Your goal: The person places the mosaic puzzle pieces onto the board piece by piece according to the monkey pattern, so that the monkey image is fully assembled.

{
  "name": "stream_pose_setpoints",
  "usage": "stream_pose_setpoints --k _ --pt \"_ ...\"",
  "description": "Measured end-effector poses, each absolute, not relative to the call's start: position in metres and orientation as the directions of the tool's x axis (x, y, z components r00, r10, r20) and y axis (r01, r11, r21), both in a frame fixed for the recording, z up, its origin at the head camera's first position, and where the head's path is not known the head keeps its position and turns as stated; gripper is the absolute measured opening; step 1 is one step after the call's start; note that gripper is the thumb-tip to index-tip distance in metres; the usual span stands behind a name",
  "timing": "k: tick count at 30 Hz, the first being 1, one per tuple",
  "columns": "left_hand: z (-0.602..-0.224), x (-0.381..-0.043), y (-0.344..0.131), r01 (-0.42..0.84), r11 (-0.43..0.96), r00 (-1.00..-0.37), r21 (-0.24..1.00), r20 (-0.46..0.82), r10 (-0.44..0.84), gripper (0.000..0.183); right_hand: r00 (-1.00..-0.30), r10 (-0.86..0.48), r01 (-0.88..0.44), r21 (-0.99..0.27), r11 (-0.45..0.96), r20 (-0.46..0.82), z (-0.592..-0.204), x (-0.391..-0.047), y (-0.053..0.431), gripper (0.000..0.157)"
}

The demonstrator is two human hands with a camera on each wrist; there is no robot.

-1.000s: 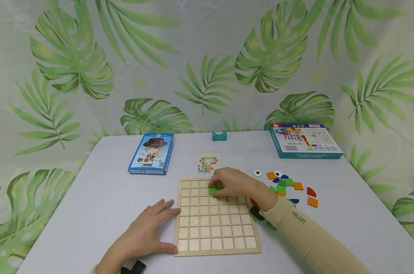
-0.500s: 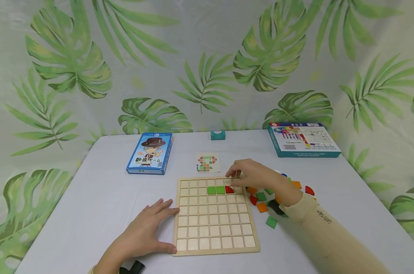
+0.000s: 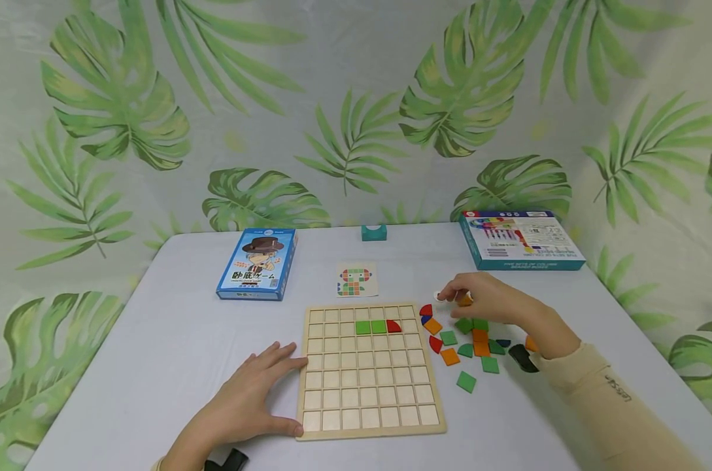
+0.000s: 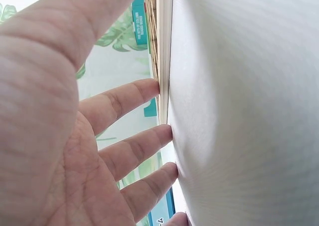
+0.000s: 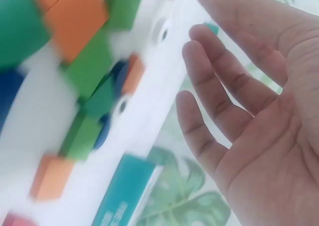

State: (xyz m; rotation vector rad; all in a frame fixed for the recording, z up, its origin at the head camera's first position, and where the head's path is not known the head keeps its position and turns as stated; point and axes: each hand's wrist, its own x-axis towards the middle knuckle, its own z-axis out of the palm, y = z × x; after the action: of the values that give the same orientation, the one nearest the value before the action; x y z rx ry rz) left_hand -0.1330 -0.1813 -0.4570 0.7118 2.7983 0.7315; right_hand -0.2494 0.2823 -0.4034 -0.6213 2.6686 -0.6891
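Observation:
A wooden grid board (image 3: 350, 379) lies on the table. In its second row from the back sit two green squares, one being the green square tile (image 3: 363, 327), and a red quarter-circle tile (image 3: 393, 326). My left hand (image 3: 246, 396) rests at the board's left edge, fingers spread, thumb at the near corner. Right of the board, my right hand (image 3: 497, 299) hovers over loose tiles with loosely bent fingers; the right wrist view shows nothing in its grasp. Nearest its fingertips is a white eye disc (image 5: 161, 31), partly covered in the head view. Beneath it are green square tiles (image 5: 89, 66).
Orange tiles (image 3: 450, 356), a red tile (image 3: 435, 343) and a green tile (image 3: 466, 381) lie right of the board. Behind it is a printed pattern card (image 3: 357, 280). Further back stand a blue game box (image 3: 258, 265), a teal block (image 3: 374, 233) and a flat white-and-teal box (image 3: 520, 242).
My right hand has left the board and moved right, over the loose tiles. The red quarter-circle beside the green squares has come into sight. My left hand stays put.

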Motion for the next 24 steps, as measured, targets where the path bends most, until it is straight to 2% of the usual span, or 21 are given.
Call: stream_pose_setpoints --k 12,17,24 --pt "-0.457 -0.133 -0.183 0.413 0.764 -0.869 0.496 -0.035 0.493 0.107 -0.873 -0.391 -0.204 -0.512 0.835 -0.291 -0.412 -0.236 0.323 0.033" --pt "-0.457 -0.132 -0.183 0.413 0.764 -0.871 0.496 -0.03 0.49 0.105 -0.875 -0.359 -0.156 -0.513 0.844 -0.325 -0.416 -0.233 0.33 0.03" --pt "-0.457 -0.133 -0.182 0.413 0.762 -0.87 0.499 -0.03 0.491 0.104 -0.874 -0.364 -0.157 -0.522 0.839 -0.322 -0.419 -0.233 0.332 0.027"
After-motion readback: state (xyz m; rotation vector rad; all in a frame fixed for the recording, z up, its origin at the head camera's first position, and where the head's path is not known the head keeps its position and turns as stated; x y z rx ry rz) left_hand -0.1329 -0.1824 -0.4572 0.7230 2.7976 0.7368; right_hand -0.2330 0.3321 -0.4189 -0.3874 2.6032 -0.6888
